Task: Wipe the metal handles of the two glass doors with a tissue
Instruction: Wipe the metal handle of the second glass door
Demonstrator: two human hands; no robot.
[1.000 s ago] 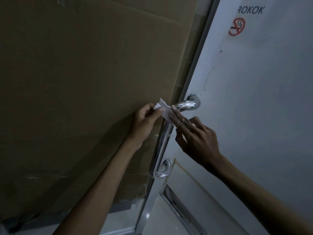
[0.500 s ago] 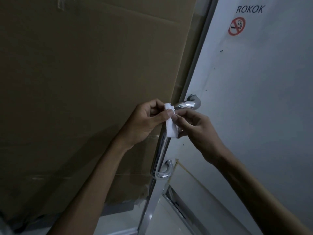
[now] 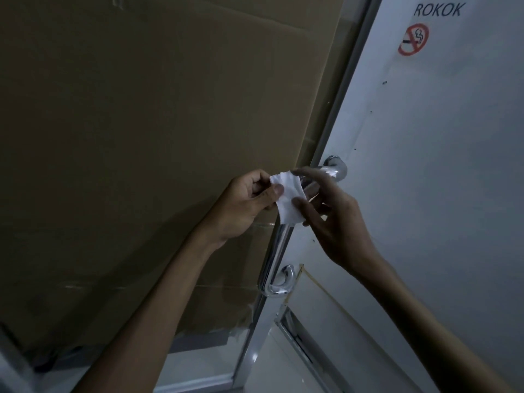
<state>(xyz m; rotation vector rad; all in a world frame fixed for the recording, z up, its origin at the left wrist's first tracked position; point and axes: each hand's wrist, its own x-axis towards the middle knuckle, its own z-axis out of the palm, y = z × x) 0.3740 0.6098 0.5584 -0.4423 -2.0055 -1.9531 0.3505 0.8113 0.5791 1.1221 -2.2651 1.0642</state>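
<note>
Right hand (image 3: pixel 337 219) now looser on tissue (image 3: pixel 287 198)

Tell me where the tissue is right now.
In the head view, the tissue is centre frame, pinched between the left hand and right hand, against the upper part of the metal handle.
</note>
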